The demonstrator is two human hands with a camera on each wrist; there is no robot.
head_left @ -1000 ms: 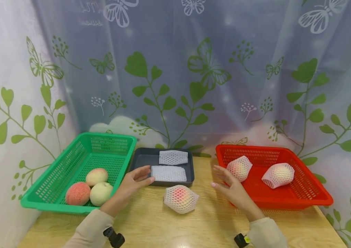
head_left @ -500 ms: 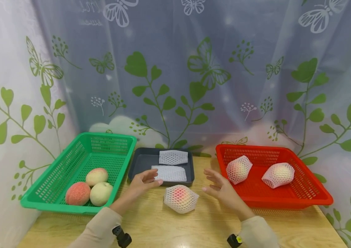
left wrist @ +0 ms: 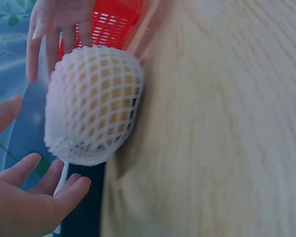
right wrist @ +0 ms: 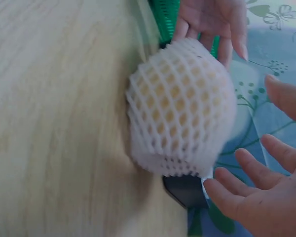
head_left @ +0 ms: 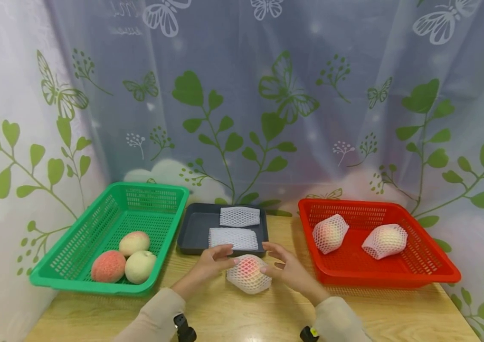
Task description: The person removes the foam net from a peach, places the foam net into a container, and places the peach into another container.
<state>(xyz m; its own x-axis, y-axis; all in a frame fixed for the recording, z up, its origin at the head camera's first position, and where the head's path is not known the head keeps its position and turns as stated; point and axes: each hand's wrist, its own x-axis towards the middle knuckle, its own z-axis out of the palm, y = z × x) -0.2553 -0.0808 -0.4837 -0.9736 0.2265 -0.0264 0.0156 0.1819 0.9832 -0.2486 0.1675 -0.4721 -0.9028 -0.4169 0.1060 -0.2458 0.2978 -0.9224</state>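
We see the wooden worktop (head_left: 267,308) carrying a green basket (head_left: 75,247) of three bare peaches left of the dark tray (head_left: 194,228), and a red basket (head_left: 417,270) with two netted fruits to the tray's right. The tray holds two flat foam nets, probably kept central for either hand. Just in front of the tray lies the netted peach (head_left: 248,273). Our left hand (head_left: 209,263) and right hand (head_left: 286,268) flank it, fingers relaxed and spread, barely touching and not gripping.

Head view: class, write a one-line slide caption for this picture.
Left hand and right hand flank a net-wrapped peach on the wooden table.
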